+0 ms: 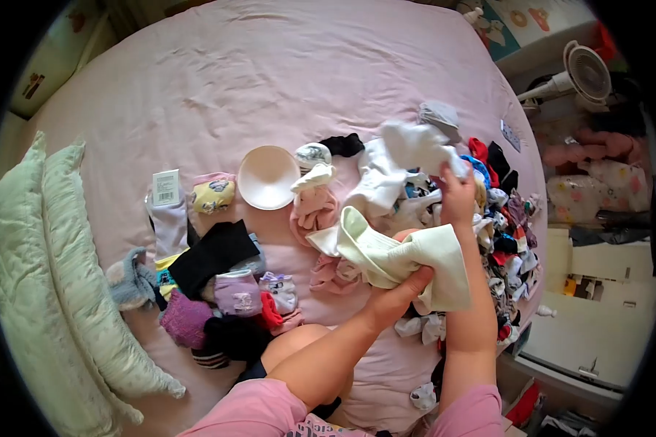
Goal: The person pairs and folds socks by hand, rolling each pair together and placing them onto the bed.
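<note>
My left hand (413,282) is closed around a pale yellow-green sock (375,255), thumb on top. Its wide cuff hangs over my right forearm and its foot end points left. Farther away, my right hand (456,191) grips a white sock (415,146), lifted over the loose pile and slightly blurred. Below it lies another white sock (375,178). Left of these, pink socks (317,211) rest on the sheet beside a white bowl-shaped piece (268,178). My right fingertips are partly hidden by the white cloth.
A large heap of mixed socks (506,244) covers the bed's right side. At left lie folded socks, including a black one (222,251) and a labelled white pair (168,215). Pale green pillows (87,269) line the left edge. A fan (587,71) and remote (510,135) are at right.
</note>
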The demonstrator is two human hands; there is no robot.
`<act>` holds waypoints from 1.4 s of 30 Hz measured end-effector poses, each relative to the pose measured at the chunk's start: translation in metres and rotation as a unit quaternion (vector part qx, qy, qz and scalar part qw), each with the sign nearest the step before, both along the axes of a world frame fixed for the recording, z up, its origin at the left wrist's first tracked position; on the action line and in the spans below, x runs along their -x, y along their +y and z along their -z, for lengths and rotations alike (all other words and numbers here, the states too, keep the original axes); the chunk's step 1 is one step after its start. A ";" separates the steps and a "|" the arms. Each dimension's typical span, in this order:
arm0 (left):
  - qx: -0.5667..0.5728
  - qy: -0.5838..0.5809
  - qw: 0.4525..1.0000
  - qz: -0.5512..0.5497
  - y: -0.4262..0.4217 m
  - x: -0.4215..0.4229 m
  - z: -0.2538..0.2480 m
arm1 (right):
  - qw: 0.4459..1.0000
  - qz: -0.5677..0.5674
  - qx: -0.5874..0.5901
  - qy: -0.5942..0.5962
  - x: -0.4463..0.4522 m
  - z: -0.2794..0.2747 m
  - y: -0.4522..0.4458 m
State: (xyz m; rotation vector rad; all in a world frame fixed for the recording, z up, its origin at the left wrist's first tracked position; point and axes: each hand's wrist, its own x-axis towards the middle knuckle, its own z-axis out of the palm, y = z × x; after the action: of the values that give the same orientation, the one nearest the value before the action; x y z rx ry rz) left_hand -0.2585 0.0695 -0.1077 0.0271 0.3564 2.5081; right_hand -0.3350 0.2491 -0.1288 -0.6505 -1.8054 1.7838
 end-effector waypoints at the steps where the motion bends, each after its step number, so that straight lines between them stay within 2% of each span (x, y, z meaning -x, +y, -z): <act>1: -0.004 0.000 1.000 0.009 0.000 -0.003 -0.003 | 1.000 0.021 0.006 0.007 -0.008 -0.013 0.008; 3: -0.011 0.002 1.000 0.024 0.000 -0.006 -0.006 | 0.999 0.045 -0.009 0.008 -0.022 -0.027 0.022; 6: 0.014 0.025 0.999 0.035 -0.002 -0.008 -0.003 | 0.991 -0.009 -0.124 -0.051 -0.028 -0.028 0.030; 8: 0.006 -0.010 0.999 0.045 0.000 -0.008 0.002 | 0.993 0.000 -0.107 -0.041 -0.023 -0.023 0.025; 10: -0.001 -0.037 0.998 0.051 0.001 -0.009 0.005 | 0.916 0.057 -0.393 -0.058 -0.012 -0.018 0.018; 13: -0.001 -0.054 0.997 0.053 0.003 -0.010 0.009 | 0.897 -0.013 -0.439 -0.038 0.010 -0.018 -0.013; 14: 0.002 -0.051 0.997 0.054 0.003 -0.011 0.010 | 0.848 -0.075 -0.524 -0.017 0.019 -0.012 -0.016; 16: 0.017 -0.050 0.997 0.047 0.006 -0.012 0.012 | 0.820 -0.174 -0.545 -0.011 0.030 -0.004 -0.046; 18: 0.038 -0.055 0.997 0.033 0.008 -0.015 0.014 | 0.744 -0.272 -0.607 -0.060 0.032 0.005 -0.072; 20: 0.145 -0.009 0.985 0.090 0.006 -0.011 0.007 | 0.661 -0.350 -0.656 -0.097 0.024 0.012 -0.088; 21: 0.196 0.014 0.973 0.118 0.006 -0.007 0.004 | 0.674 -0.369 -0.624 -0.140 0.016 0.022 -0.082; 22: 0.194 0.050 0.975 0.094 0.008 -0.005 0.002 | 0.659 -0.400 -0.602 -0.207 0.010 0.034 -0.064; 24: 0.187 0.123 0.973 0.047 0.015 -0.002 -0.003 | 0.848 -0.398 -0.313 -0.158 -0.022 0.029 -0.030; 26: 0.163 0.121 0.977 0.060 0.022 -0.006 -0.003 | 0.953 -0.295 0.011 -0.069 -0.074 -0.003 -0.016; 28: 0.115 0.096 0.986 0.066 0.034 -0.017 0.003 | 0.918 -0.255 0.304 -0.003 -0.126 -0.038 -0.016; 29: 0.111 0.073 0.989 0.066 0.038 -0.025 0.002 | 0.940 -0.165 0.299 0.005 -0.158 -0.044 -0.027; 30: 0.118 0.096 0.986 0.072 0.044 -0.031 0.006 | 0.953 -0.073 0.292 0.015 -0.189 -0.048 -0.039; 32: 0.163 0.184 0.961 0.126 0.045 -0.043 0.006 | 0.966 -0.021 0.257 0.020 -0.232 -0.049 -0.065; 33: 0.151 0.202 0.953 0.166 0.042 -0.051 0.002 | 0.971 0.008 0.239 0.025 -0.249 -0.048 -0.076; 35: 0.120 0.238 0.929 0.257 0.037 -0.073 -0.007 | 0.964 0.146 0.219 -0.012 -0.282 -0.046 -0.090; 36: 0.066 0.191 0.933 0.297 0.035 -0.089 -0.005 | 0.948 0.214 0.234 -0.011 -0.299 -0.047 -0.094; 38: 0.051 -0.002 0.891 0.451 0.023 -0.111 -0.015 | 0.936 0.257 0.239 0.030 -0.341 -0.040 -0.098; 40: 0.012 -0.048 0.836 0.547 0.020 -0.122 0.001 | 0.936 0.241 0.245 0.079 -0.371 -0.056 -0.115; 42: -0.008 -0.049 0.811 0.583 0.006 -0.133 0.001 | 0.923 0.275 0.241 0.121 -0.403 -0.061 -0.129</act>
State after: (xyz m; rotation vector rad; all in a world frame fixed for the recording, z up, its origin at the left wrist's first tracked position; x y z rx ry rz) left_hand -0.1257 0.0751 -0.1091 0.0908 0.1724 1.2730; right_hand 0.0681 0.1204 -0.0682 -0.9607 -0.8910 1.8013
